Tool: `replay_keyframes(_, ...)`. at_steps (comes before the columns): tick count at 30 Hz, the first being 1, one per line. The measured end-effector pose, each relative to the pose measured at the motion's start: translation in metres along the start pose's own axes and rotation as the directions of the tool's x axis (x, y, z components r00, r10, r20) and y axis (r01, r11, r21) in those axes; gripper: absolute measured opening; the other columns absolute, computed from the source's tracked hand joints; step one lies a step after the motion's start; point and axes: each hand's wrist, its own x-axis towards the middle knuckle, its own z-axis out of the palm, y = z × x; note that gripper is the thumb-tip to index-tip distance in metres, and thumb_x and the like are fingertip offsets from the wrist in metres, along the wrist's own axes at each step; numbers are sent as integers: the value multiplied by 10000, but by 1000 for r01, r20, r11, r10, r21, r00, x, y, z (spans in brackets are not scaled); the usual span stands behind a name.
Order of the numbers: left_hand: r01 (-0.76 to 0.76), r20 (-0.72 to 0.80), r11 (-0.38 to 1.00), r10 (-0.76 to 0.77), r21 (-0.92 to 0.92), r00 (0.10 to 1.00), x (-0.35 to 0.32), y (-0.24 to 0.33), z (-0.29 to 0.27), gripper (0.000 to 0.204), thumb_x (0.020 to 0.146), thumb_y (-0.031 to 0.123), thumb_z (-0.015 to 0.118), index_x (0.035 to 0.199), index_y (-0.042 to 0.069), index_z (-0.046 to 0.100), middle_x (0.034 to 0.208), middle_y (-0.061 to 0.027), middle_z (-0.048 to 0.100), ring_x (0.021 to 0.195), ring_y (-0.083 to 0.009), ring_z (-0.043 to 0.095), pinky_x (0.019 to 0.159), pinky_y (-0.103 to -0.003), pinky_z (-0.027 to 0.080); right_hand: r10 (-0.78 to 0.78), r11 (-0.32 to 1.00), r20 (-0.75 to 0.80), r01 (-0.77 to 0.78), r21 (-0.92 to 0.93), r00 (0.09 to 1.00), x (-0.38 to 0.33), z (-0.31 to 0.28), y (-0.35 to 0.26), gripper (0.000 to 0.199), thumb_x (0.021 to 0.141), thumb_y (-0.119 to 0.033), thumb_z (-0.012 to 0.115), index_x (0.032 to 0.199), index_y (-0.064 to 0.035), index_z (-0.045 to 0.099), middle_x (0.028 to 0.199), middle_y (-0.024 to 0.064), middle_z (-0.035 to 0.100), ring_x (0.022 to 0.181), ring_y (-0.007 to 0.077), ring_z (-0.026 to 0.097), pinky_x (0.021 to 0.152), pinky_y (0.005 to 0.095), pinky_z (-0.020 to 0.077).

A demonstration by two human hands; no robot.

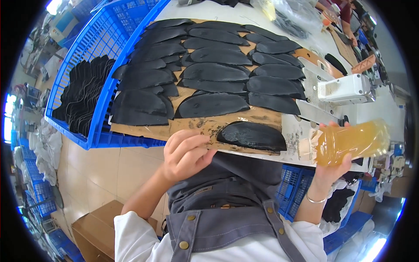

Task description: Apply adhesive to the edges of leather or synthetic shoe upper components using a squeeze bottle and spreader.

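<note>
Head view: the right hand point(329, 172) grips the bottle point(353, 142) on its side at the tabletop's point(291, 129) near right, wrapped mouth facing left, probably to keep it toward the glossy piece point(253, 135). That piece lies apart on the board's point(196, 125) near side, within easy reach! The left hand point(187, 153) curls at the near edge, perhaps steadying it; pinching or not, can't tell. Beyond, black pieces point(216, 73) overlap in rows, seemingly saving room.
</note>
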Motion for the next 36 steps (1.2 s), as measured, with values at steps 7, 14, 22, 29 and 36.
replay_keyframes(7,24,316,999,-13,-30,949,58,30,17,433,584,168,787,968,82,607,1084,-75,564,983,-272,535,842,-397,398,314,195,140,-208,958,939,-1,-26,35,639,727,-398,667,1261,-115,458,1244,77,449,1179,219,393,999,362,348)
replay_keyframes(14,17,684,996,47,-87,728,93,36,61,649,606,345,764,1131,24,559,1384,-137,337,1316,-342,243,1069,-477,216,341,378,-91,-47,925,936,-2,-11,44,619,728,-320,675,1256,-85,454,1235,119,434,1197,228,379,1034,351,318)
replay_keyframes(22,-2,755,999,35,-44,655,98,41,73,577,613,310,762,1089,36,583,1367,-123,377,1317,-312,266,1074,-485,199,248,421,22,-128,898,969,-5,-17,50,662,814,-418,570,1283,4,370,1229,154,446,1205,248,386,1096,384,248)
replay_keyframes(29,-25,698,999,50,-46,715,96,44,73,441,618,275,756,971,73,584,1200,-85,498,1168,-284,428,1024,-469,272,334,337,44,-163,927,941,-7,-22,54,662,828,-465,539,1310,-45,368,1294,201,421,1250,404,337,1055,518,248)
replay_keyframes(36,-35,638,992,103,-119,763,94,58,87,475,523,236,785,906,86,548,866,-29,527,864,-226,504,883,-404,365,332,290,93,-195,937,939,-6,-20,52,669,819,-468,544,1307,-45,370,1291,214,417,1243,411,342,1044,521,266)
